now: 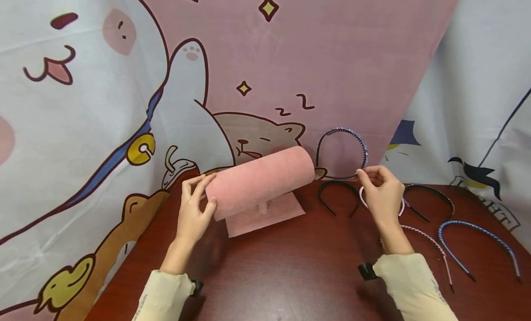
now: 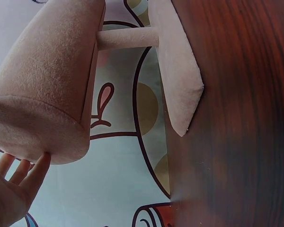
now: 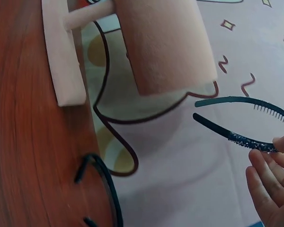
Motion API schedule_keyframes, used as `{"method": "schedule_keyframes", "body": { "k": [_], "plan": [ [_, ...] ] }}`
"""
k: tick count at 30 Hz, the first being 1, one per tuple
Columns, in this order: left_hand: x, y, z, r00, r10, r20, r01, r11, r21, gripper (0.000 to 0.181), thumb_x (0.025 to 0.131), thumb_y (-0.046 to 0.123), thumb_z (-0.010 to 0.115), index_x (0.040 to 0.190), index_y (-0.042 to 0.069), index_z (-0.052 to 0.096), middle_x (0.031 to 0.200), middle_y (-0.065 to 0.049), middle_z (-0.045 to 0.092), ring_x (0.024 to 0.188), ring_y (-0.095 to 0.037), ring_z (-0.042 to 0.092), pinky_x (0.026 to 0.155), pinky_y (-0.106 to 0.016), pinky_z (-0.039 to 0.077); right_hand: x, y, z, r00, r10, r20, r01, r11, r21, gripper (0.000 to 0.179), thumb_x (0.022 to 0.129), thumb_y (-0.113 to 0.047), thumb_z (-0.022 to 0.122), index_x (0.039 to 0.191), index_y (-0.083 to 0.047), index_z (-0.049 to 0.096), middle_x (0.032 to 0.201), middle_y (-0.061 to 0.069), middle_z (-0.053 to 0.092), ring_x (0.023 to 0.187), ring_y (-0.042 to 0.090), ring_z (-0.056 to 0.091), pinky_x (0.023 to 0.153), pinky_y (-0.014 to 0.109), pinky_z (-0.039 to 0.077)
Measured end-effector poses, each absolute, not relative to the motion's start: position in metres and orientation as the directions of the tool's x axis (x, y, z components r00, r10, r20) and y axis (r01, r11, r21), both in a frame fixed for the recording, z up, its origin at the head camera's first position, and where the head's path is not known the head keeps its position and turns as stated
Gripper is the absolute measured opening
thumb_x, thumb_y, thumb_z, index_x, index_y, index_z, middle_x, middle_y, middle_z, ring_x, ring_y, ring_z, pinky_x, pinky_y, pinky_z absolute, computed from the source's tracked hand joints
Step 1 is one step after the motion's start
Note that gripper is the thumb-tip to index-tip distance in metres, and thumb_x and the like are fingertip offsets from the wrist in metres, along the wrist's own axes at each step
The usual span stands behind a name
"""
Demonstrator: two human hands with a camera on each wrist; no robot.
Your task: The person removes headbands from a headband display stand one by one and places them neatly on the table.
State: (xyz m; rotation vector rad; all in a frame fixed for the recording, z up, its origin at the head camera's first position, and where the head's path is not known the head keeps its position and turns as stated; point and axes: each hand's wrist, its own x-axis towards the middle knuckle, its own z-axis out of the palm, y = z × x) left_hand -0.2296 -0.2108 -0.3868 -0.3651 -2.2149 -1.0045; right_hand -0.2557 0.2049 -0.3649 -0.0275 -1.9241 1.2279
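Observation:
A pink plush headband stand [image 1: 261,180], a padded roll on a post and flat base, stands on the table. My left hand [image 1: 194,208] holds the roll's left end, thumb on the near side and fingers over the top; in the left wrist view those fingers [image 2: 35,172] touch the end's rim. To the right of the roll, my right hand [image 1: 382,192] pinches a dark toothed headband [image 1: 367,150] with glittering stones between thumb and fingers. Raised off the table, the headband has its two tips pointing toward the roll's right end, apart from it, in the right wrist view.
On the table's right lie a black headband [image 1: 339,185], a white one [image 1: 402,207] partly behind my hand, a dark one [image 1: 441,194], a pink twisted one [image 1: 431,238] and a blue wrapped one [image 1: 477,226]. A cartoon-printed cloth [image 1: 332,58] hangs behind the dark red table [image 1: 298,275].

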Motion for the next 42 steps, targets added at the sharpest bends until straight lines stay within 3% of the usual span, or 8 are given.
{"method": "schedule_keyframes", "body": {
  "k": [5, 12, 20, 24, 27, 30, 42],
  "plan": [
    [-0.229, -0.210, -0.385, -0.734, -0.014, 0.679, 0.499, 0.668, 0.553, 0.057, 0.086, 0.011, 0.060, 0.141, 0.024, 0.057, 0.140, -0.015, 0.042, 0.128, -0.025, 0.051, 0.099, -0.038, 0.055, -0.249, 0.223, -0.363, -0.649, 0.442, 0.620, -0.361, 0.539, -0.761, 0.021, 0.087, -0.013, 0.077, 0.092, 0.007, 0.071, 0.068, -0.044, 0.054, 0.066, -0.025, 0.054, 0.061, -0.001, 0.041],
    [-0.230, -0.210, -0.386, -0.732, -0.020, 0.681, 0.514, 0.641, 0.571, 0.058, 0.085, 0.010, 0.060, 0.141, 0.025, 0.057, 0.140, -0.017, 0.041, 0.128, -0.026, 0.050, 0.099, -0.047, 0.053, -0.240, 0.243, -0.365, -0.663, 0.454, 0.596, -0.321, 0.547, -0.773, 0.023, 0.088, -0.016, 0.075, 0.094, 0.005, 0.071, 0.068, -0.046, 0.053, 0.066, -0.025, 0.054, 0.058, 0.001, 0.040],
    [-0.229, -0.211, -0.386, -0.739, -0.018, 0.673, 0.511, 0.636, 0.578, 0.058, 0.085, 0.009, 0.060, 0.141, 0.025, 0.057, 0.140, -0.016, 0.041, 0.129, -0.025, 0.049, 0.099, -0.048, 0.053, -0.233, 0.258, -0.372, -0.666, 0.450, 0.595, -0.293, 0.575, -0.763, 0.022, 0.086, -0.016, 0.077, 0.094, 0.004, 0.072, 0.068, -0.046, 0.052, 0.064, -0.024, 0.053, 0.060, 0.000, 0.038],
    [-0.228, -0.210, -0.385, -0.745, -0.017, 0.666, 0.500, 0.646, 0.576, 0.058, 0.086, 0.009, 0.060, 0.141, 0.025, 0.056, 0.140, -0.014, 0.041, 0.128, -0.025, 0.050, 0.101, -0.033, 0.054, -0.231, 0.263, -0.375, -0.675, 0.451, 0.584, -0.284, 0.572, -0.770, 0.021, 0.086, -0.016, 0.077, 0.094, 0.004, 0.072, 0.067, -0.045, 0.053, 0.063, -0.023, 0.053, 0.059, 0.000, 0.038],
    [-0.227, -0.210, -0.385, -0.746, -0.019, 0.666, 0.500, 0.645, 0.578, 0.058, 0.086, 0.010, 0.060, 0.141, 0.025, 0.056, 0.140, -0.014, 0.041, 0.128, -0.025, 0.050, 0.101, -0.014, 0.047, -0.228, 0.264, -0.377, -0.682, 0.455, 0.572, -0.258, 0.583, -0.771, 0.021, 0.086, -0.017, 0.077, 0.094, 0.002, 0.072, 0.066, -0.046, 0.052, 0.062, -0.023, 0.052, 0.058, 0.000, 0.038],
    [-0.228, -0.210, -0.386, -0.740, -0.022, 0.672, 0.509, 0.635, 0.581, 0.058, 0.085, 0.009, 0.061, 0.141, 0.026, 0.057, 0.140, -0.015, 0.041, 0.128, -0.025, 0.050, 0.099, -0.004, 0.040, -0.226, 0.265, -0.378, -0.686, 0.454, 0.568, -0.236, 0.600, -0.765, 0.020, 0.086, -0.018, 0.078, 0.093, 0.000, 0.073, 0.065, -0.046, 0.051, 0.060, -0.023, 0.050, 0.055, 0.001, 0.037],
    [-0.228, -0.211, -0.386, -0.739, -0.022, 0.674, 0.505, 0.645, 0.574, 0.059, 0.085, 0.010, 0.061, 0.141, 0.028, 0.057, 0.140, -0.014, 0.041, 0.128, -0.023, 0.050, 0.098, -0.004, 0.039, -0.220, 0.273, -0.386, -0.772, 0.401, 0.493, -0.136, 0.654, -0.744, 0.019, 0.089, -0.023, 0.075, 0.094, -0.005, 0.074, 0.061, -0.048, 0.048, 0.054, -0.021, 0.048, 0.051, 0.010, 0.033]
  ]
}}
